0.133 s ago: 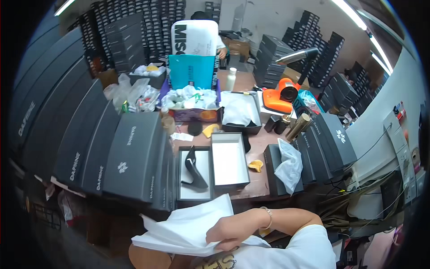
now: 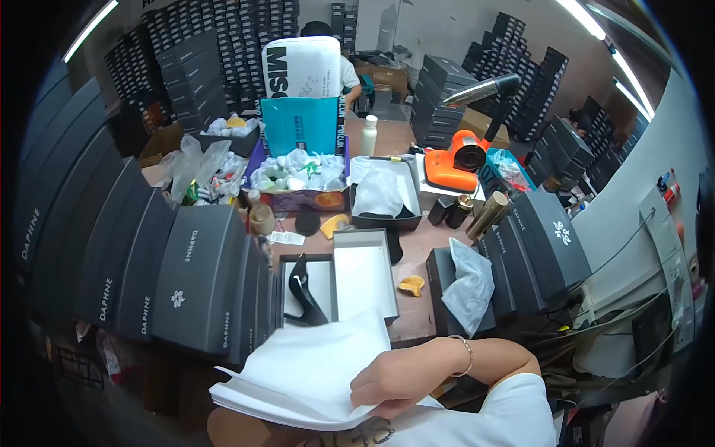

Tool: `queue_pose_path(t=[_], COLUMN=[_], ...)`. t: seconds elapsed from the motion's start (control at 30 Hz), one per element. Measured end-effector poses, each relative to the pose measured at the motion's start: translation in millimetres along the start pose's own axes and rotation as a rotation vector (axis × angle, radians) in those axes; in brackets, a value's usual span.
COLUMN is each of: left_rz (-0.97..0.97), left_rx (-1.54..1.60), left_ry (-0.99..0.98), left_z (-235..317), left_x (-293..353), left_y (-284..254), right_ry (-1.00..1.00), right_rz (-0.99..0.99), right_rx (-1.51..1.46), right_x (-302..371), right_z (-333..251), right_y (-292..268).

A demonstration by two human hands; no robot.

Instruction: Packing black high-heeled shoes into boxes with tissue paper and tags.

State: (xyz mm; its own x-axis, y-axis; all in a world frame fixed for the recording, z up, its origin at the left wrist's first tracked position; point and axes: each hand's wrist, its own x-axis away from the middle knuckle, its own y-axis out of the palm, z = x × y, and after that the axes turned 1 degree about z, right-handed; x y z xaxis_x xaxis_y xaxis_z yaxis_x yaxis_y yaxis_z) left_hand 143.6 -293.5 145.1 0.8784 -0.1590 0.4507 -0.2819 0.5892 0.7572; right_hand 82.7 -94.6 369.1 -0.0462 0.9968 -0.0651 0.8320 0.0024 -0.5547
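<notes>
My right hand, with a bracelet on the wrist, reaches across from the right, its fingers curled closed on a stack of white paper sheets. The stack lies low in front of my body, its far sheet raised. My left hand does not show; a patch of skin comes out under the paper, and I cannot tell what part it is. Just beyond the sheets, a black high-heeled shoe rests in a shoe box. Right beside it is an open box part with a white inside.
Dark shoe boxes stand in rows at left, more boxes at right. A white wrapped bundle lies on a box. Farther back are an orange device, a white bottle and a purple box of crumpled wrapping. Someone sits behind.
My right hand has shifted slightly right, still on the paper. The sheets are higher in view and now cover the near end of the shoe's box. The whole view has turned a little.
</notes>
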Motion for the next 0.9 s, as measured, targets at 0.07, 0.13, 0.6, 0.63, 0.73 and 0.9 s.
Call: queue_pose_path(t=[0.07, 0.13, 0.6, 0.63, 0.73, 0.9], left_rz=[-0.050, -0.091, 0.187, 0.269, 0.221, 0.328], left_rx=[0.007, 0.018, 0.129, 0.061, -0.157, -0.296], left_ry=[0.069, 0.148, 0.264, 0.182, -0.080, -0.269], left_z=[16.6, 37.2, 74.1, 49.9, -4.3, -35.4], left_x=[-40.5, -79.9, -427.7, -418.7, -364.5, -290.6], left_y=[46.2, 101.1, 207.4, 177.6, 132.4, 106.5], right_ry=[0.078, 0.159, 0.576, 0.576, 0.750, 0.819], right_rz=[-0.005, 0.008, 0.507, 0.530, 0.441, 0.432], right_rx=[0.139, 0.285, 0.828, 0.849, 0.851, 0.523], right_x=[34.2, 67.6, 186.9, 187.9, 207.5, 204.2], right_z=[8.0, 16.6, 318.9, 354.2, 460.4, 503.5], right_y=[-29.0, -56.1, -257.3, -256.5, -219.0, -179.8])
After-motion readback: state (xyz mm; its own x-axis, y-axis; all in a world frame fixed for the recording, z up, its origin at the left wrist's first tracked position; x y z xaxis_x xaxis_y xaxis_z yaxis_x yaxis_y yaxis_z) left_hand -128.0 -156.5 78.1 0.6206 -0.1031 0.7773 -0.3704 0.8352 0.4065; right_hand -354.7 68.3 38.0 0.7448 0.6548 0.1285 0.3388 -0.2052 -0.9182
